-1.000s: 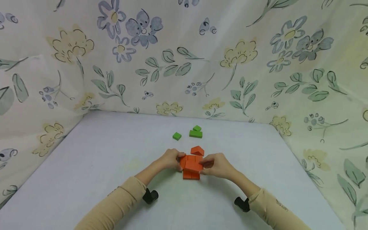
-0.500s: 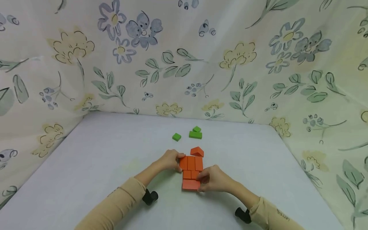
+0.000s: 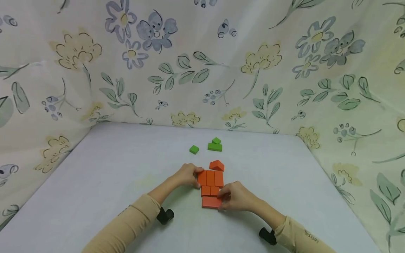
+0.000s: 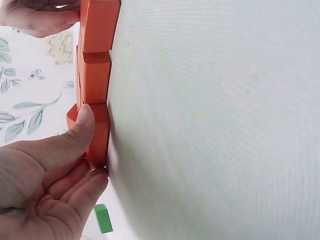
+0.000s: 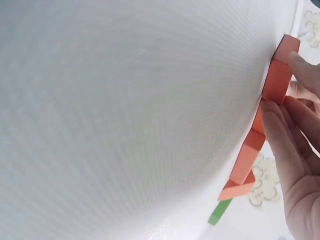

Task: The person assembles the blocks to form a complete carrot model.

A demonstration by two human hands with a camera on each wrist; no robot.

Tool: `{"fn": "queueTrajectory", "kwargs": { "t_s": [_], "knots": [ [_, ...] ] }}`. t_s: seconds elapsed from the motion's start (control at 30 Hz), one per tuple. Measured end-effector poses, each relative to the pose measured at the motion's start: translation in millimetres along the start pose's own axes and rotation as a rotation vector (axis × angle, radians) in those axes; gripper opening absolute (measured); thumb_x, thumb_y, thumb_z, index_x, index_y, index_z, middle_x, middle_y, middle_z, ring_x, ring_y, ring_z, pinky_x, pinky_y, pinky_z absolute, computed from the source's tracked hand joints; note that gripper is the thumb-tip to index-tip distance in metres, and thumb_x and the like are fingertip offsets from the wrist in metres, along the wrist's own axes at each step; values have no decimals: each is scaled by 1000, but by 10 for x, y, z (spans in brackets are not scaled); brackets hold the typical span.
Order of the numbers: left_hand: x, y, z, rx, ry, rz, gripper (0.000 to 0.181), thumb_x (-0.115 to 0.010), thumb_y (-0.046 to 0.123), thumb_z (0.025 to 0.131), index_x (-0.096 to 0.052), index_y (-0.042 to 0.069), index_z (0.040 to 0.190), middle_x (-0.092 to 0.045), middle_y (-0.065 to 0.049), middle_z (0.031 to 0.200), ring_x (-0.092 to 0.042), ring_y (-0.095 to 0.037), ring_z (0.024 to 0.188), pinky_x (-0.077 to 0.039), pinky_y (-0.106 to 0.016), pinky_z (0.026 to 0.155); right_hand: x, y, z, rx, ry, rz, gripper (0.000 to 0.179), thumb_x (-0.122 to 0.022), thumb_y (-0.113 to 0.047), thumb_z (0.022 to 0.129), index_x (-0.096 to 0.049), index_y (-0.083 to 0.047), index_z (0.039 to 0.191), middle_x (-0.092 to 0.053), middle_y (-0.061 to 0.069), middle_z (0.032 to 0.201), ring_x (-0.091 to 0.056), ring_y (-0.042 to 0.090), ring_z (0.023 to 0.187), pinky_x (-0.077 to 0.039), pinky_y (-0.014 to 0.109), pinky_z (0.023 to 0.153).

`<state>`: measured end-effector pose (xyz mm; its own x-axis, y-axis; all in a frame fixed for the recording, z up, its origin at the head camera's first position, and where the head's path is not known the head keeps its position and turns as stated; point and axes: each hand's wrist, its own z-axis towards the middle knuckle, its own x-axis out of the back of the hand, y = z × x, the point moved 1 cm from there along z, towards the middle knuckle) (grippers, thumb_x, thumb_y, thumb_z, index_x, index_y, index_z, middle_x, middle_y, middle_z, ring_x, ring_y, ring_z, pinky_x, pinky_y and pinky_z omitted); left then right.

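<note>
Orange wooden blocks lie against one another in the middle of the table. Three upright ones form the back row; my left hand (image 3: 187, 174) pinches the left orange block (image 3: 201, 178) of it between thumb and fingers, as the left wrist view shows (image 4: 101, 135). Two small orange blocks (image 3: 205, 190) sit in front of that row. Nearest me lies a wide orange block (image 3: 210, 202), its right end pinched by my right hand (image 3: 237, 197). In the right wrist view, thumb and fingertips hold opposite sides of this front block (image 5: 276, 82).
An orange triangular block (image 3: 216, 166) lies just behind the back row. Farther back are a green oblong block (image 3: 215, 147), a small green block (image 3: 216, 140) behind it and another green block (image 3: 194, 149) to the left. Floral cloth (image 3: 202, 70) hangs behind the white table (image 3: 126, 168).
My right hand has brought the wide block from above the back row toward me, down in front of the small blocks, then slightly right. My left hand has stayed at the left block.
</note>
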<state>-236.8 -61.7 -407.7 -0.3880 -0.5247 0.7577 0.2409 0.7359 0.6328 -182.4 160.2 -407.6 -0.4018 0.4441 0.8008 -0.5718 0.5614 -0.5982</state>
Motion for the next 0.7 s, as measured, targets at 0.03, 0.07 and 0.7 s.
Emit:
{"fn": "queueTrajectory", "kwargs": {
  "t_s": [0.03,0.07,0.7],
  "knots": [
    [4,4,-2,1,-3,0,65,-86,5,70,-61,1,130,-59,-14,132,-51,-29,121,-39,-43,102,3,-3,2,-1,3,-8,27,-86,-13,71,-76,-3,95,-70,-3,86,-56,4,75,-51,21,67],
    [3,5,-1,6,-6,-5,66,-85,5,70,-60,2,131,-59,-14,133,-50,-29,122,-39,-43,103,5,-8,3,0,5,-13,27,-86,-13,71,-76,-3,95,-69,-3,86,-56,4,74,-50,21,67],
    [-9,-2,18,29,-5,-19,66,-86,6,70,-61,4,131,-58,-14,134,-53,-26,114,-41,-42,100,4,24,60,15,13,-16,24,-86,-11,71,-75,-4,91,-68,-4,82,-56,3,72,-51,21,66]
  ]
}}
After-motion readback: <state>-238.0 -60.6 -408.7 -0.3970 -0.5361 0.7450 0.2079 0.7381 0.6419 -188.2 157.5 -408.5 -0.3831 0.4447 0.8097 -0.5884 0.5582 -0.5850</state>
